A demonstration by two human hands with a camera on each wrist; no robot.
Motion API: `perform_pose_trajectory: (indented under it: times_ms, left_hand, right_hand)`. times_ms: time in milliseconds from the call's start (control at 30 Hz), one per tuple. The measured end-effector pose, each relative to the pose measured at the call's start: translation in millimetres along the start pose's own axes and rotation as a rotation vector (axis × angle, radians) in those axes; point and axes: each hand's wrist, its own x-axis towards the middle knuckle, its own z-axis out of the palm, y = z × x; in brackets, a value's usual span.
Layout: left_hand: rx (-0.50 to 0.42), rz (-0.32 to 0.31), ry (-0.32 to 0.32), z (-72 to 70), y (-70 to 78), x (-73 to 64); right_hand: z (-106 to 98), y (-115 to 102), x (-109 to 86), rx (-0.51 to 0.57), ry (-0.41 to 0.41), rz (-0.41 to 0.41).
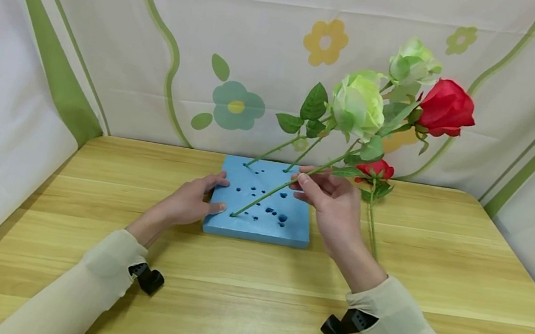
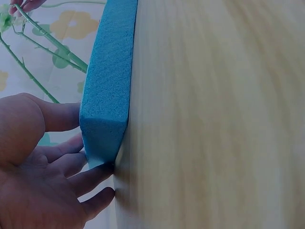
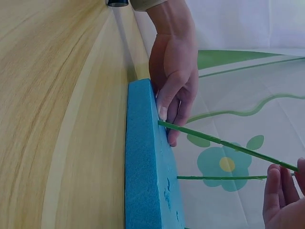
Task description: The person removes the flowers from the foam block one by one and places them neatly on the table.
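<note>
Stem point(image 1: 262, 199) slants from blue block point(image 1: 290, 235)

The right hand point(image 1: 337, 210) pinches the stem, its lower end in the block's near left part, on the bench point(image 1: 244, 300). The left hand point(image 1: 190, 199), fingers apart, touches the block's left edge.

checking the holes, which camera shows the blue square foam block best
Head view: it shows the blue square foam block from above, holes visible. Left wrist shows only sides near one corner; right wrist, one side and the top foreshortened.
</note>
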Motion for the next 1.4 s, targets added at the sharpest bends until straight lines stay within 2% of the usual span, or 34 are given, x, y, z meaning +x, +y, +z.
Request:
perform_pose_trajectory:
  times_ms: [533, 933, 1167, 1400]
  left_hand:
    - [0.003, -0.025, 0.002, 0.4, -0.8, 0.5]
    - [0.008, -0.016, 0.001, 0.4, -1.2, 0.8]
    - [0.002, -0.018, -0.005, -0.2, -0.5, -0.3]
    - [-0.003, -0.028, -0.001, -0.6, -0.8, -1.4]
  right_hand:
    - [0.9, 0.0, 0.2, 0.083, 0.049, -0.014]
    - [-1.0, -1.0, 0.5, 0.107, 0.075, -0.018]
    - [-15.9, -4.4, 4.5, 0.273, 0.132, 0.0]
    - [-32.5, -5.9, 4.5, 0.306, 0.156, 0.038]
